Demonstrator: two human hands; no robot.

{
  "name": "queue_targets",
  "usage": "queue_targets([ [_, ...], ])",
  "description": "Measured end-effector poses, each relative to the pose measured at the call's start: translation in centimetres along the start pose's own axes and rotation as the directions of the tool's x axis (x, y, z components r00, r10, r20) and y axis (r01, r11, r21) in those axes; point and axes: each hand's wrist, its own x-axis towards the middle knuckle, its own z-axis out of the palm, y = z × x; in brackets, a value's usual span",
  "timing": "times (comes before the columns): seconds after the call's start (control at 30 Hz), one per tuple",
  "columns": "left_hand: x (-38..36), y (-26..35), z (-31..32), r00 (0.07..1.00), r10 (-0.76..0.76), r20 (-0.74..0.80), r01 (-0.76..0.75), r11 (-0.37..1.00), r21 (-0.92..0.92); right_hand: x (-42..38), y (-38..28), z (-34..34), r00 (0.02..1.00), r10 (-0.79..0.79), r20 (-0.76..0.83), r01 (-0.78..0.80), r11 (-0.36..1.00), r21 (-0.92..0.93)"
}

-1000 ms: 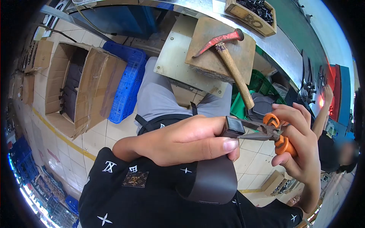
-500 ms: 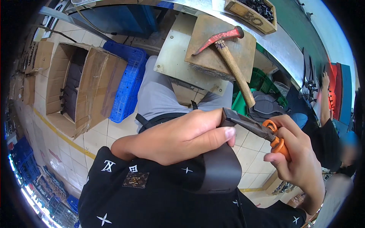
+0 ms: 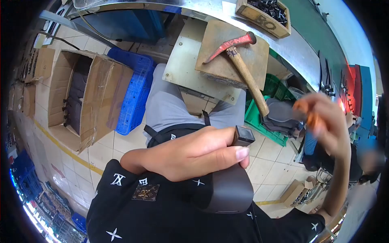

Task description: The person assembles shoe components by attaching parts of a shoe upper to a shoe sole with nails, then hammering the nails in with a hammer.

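Note:
My left hand [image 3: 202,152] is closed around a dark brown, leather-like strap [image 3: 233,188], its wide curved end hanging below my fingers against my shirt. A black, box-shaped end piece [image 3: 244,135] sticks out above my thumb. Out to the right, my right hand [image 3: 330,125] is wrapped around orange-handled pliers [image 3: 314,119]. Motion smears both, and the jaws of the pliers are hard to make out. Ahead of my hands, a red-headed hammer [image 3: 247,77] with a wooden handle lies on a thick wooden block [image 3: 214,44].
The block rests on a pale metal plate [image 3: 178,65] over my knees. A wooden box of small black parts [image 3: 271,24] sits on the bench. At left are a blue crate [image 3: 135,97] and a cardboard box [image 3: 91,109]; at right, a green crate [image 3: 279,137] and another person [image 3: 352,166].
My right hand has pulled the pliers off the black end piece and swung them up and to the right. My left hand has kept its hold on the strap.

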Motion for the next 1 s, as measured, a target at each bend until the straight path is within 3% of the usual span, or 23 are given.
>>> queue_targets([
  [0.07, -0.1, 0.1, 0.0, 1.000, 0.013, 0.022, -0.012, 0.999, -0.042, 0.4, 4.6, -0.7, 0.938, 0.165, -0.306, -0.183, 0.983, -0.031],
  [0.1, -0.2, 0.2, 0.1, 0.999, 0.021, 0.032, -0.019, 0.998, -0.060, 0.9, 6.9, -0.9, 0.853, 0.268, -0.447, -0.312, 0.950, -0.025],
  [0.17, -0.3, 0.2, 0.3, 0.997, 0.046, 0.054, -0.043, 0.998, -0.056, 1.5, 15.1, -1.6, 0.801, 0.181, -0.570, -0.370, 0.899, -0.235],
  [0.3, -0.9, 0.2, 0.8, 0.995, 0.069, 0.074, -0.067, 0.997, -0.028, 2.9, 28.7, -0.9, 0.748, 0.194, -0.634, -0.562, 0.693, -0.451],
  [0.33, -0.9, 0.3, 1.0, 0.996, 0.067, 0.063, -0.066, 0.998, -0.010, 3.3, 30.9, -0.7, 0.747, 0.220, -0.627, -0.552, 0.732, -0.400],
  [0.37, -1.0, 0.4, 1.0, 0.997, 0.069, 0.048, -0.069, 0.997, 0.014, 3.7, 32.3, -0.6, 0.750, 0.238, -0.617, -0.533, 0.770, -0.350],
  [0.43, -0.7, 0.8, 0.8, 0.988, 0.151, 0.011, -0.152, 0.987, 0.059, 4.5, 32.3, 0.0, 0.692, 0.046, -0.720, -0.499, 0.752, -0.432],
  [0.5, -0.9, 1.7, 0.1, 0.949, 0.279, -0.146, -0.233, 0.934, 0.271, 4.6, 31.6, 0.2, 0.654, 0.033, -0.756, -0.567, 0.683, -0.461],
  [0.57, -1.3, 2.8, -1.3, 0.815, 0.422, -0.398, -0.234, 0.867, 0.439, 4.2, 27.6, 1.1, 0.551, -0.198, -0.811, -0.629, 0.541, -0.559],
  [0.63, -1.5, 5.4, -4.3, 0.572, 0.642, -0.512, -0.297, 0.743, 0.600, 2.7, 23.4, 2.8, 0.448, -0.172, -0.877, -0.602, 0.667, -0.439],
  [0.67, -1.7, 7.2, -6.1, 0.415, 0.782, -0.466, -0.328, 0.606, 0.725, 1.6, 22.9, 4.3, 0.349, -0.174, -0.921, -0.551, 0.756, -0.352],
  [0.7, -1.6, 8.9, -8.3, 0.248, 0.840, -0.482, -0.412, 0.542, 0.732, 0.5, 22.5, 6.0, 0.251, -0.159, -0.955, -0.483, 0.834, -0.266],
  [0.73, -1.8, 11.4, -9.8, 0.073, 0.861, -0.503, -0.381, 0.490, 0.784, -0.5, 21.8, 8.3, 0.155, -0.118, -0.981, -0.471, 0.864, -0.178],
  [0.77, -1.8, 13.6, -11.7, -0.073, 0.839, -0.539, -0.450, 0.454, 0.769, -1.6, 20.8, 10.9, 0.059, -0.069, -0.996, -0.452, 0.888, -0.088],
  [0.8, -2.2, 16.2, -13.7, -0.215, 0.819, -0.532, -0.342, 0.447, 0.827, -2.5, 20.2, 13.7, -0.004, -0.012, -1.000, -0.410, 0.912, -0.009],
  [0.83, -2.6, 18.3, -18.0, -0.299, 0.863, -0.407, -0.338, 0.303, 0.891, -3.3, 19.8, 16.7, -0.066, 0.049, -0.997, -0.365, 0.928, 0.070],
  [0.87, -2.4, 20.0, -20.2, -0.408, 0.818, -0.407, -0.303, 0.299, 0.905, -4.4, 19.8, 20.0, -0.094, 0.142, -0.985, -0.362, 0.917, 0.167],
  [0.9, -2.9, 21.1, -24.4, -0.461, 0.818, -0.343, -0.209, 0.275, 0.938, -5.3, 19.9, 23.3, -0.133, 0.234, -0.963, -0.361, 0.893, 0.267],
  [0.93, -3.7, 21.8, -27.7, -0.473, 0.832, -0.290, 0.108, 0.382, 0.918, -6.1, 20.3, 26.7, -0.141, 0.352, -0.925, -0.308, 0.873, 0.379],
  [0.97, -4.4, 21.8, -32.2, -0.415, 0.869, -0.270, 0.142, 0.355, 0.924, -7.0, 20.5, 29.6, -0.165, 0.463, -0.871, -0.262, 0.831, 0.491],
  [1.0, -6.2, 20.3, -37.8, -0.259, 0.910, -0.325, 0.270, 0.391, 0.880, -7.5, 20.0, 31.7, -0.161, 0.552, -0.818, -0.253, 0.778, 0.575],
])
